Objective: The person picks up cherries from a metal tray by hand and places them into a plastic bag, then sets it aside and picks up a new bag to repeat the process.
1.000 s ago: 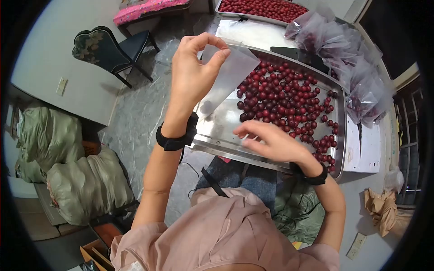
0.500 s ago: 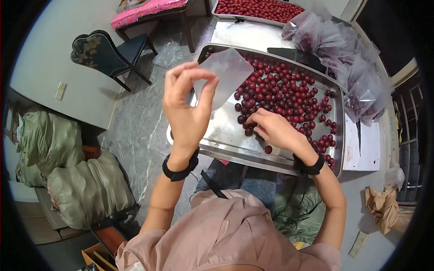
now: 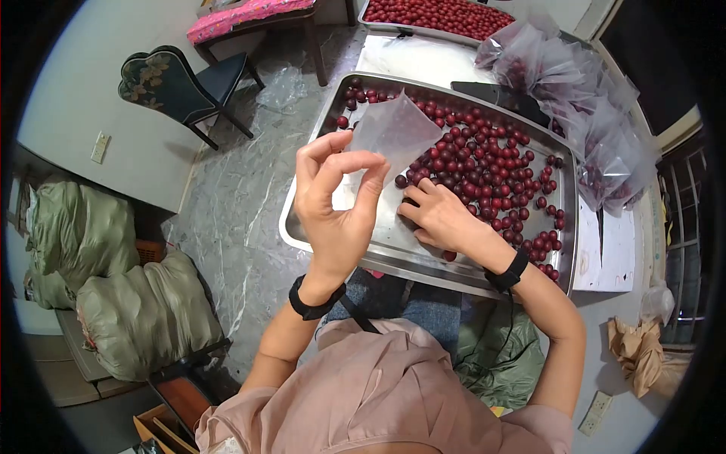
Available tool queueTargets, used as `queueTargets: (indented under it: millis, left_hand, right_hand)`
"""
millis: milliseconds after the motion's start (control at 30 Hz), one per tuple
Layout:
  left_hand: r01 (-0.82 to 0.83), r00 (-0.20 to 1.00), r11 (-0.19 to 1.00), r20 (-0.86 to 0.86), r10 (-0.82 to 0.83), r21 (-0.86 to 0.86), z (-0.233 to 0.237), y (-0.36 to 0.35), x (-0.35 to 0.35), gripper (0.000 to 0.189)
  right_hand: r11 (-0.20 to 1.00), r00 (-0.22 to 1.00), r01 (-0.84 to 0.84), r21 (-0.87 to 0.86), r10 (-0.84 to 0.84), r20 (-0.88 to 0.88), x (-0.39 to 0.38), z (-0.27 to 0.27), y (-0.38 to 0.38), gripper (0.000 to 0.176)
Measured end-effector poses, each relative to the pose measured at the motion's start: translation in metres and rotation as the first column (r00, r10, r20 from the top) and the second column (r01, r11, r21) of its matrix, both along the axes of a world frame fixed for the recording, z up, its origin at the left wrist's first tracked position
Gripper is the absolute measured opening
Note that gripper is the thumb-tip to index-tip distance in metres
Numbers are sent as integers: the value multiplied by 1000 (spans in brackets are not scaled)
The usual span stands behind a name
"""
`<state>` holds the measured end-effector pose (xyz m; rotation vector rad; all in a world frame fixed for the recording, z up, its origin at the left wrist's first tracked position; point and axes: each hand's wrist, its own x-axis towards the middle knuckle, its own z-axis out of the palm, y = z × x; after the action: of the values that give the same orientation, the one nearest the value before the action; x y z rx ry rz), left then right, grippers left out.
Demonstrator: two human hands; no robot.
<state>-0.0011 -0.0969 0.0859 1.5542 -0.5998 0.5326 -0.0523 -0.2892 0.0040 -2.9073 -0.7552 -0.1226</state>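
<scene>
Fingers of the left hand [image 3: 336,208] pinch a clear bag [image 3: 393,129] above the tray [image 3: 412,270].
At the pile's near edge the right hand [image 3: 442,216] curls over fruit [image 3: 491,163], grip unclear; bare tray floor lies beside it.

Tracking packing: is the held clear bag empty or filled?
Empty: the clear bag in the left hand is see-through, nothing inside.

So the left hand [image 3: 336,208] dropped lower, bringing the clear, floppy plastic bag [image 3: 393,132] down closer to the right hand [image 3: 442,219], which slid forward and curled into the small round dark-red fruits [image 3: 484,163].
</scene>
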Motion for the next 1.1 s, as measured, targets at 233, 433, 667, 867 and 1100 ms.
queueTargets:
  millis: [233, 433, 667, 867, 1100]
  left_hand:
    - [0, 999, 1000, 35, 0, 23, -3, 0, -4, 18]
    - [21, 999, 999, 27, -22, 46, -4, 0, -9, 19]
    - [22, 996, 998, 87, -27, 56, -4, -3, -13, 19]
    - [43, 999, 999, 32, -43, 20, -5, -1, -10, 20]
    - [35, 998, 999, 56, -37, 37, -3, -3, -9, 19]
  right_hand:
    - [999, 999, 40, 3, -40, 36, -7, 1, 0, 26]
    - [991, 991, 36, -128, -19, 131, -17, 6, 4, 18]
    - [997, 991, 68, -36, -64, 115, -18, 5, 6, 24]
    - [864, 978, 210, 459, -174, -119, -19, 19, -17, 29]
    - [403, 821, 554, 729, -121, -558, -37, 94, -46, 20]
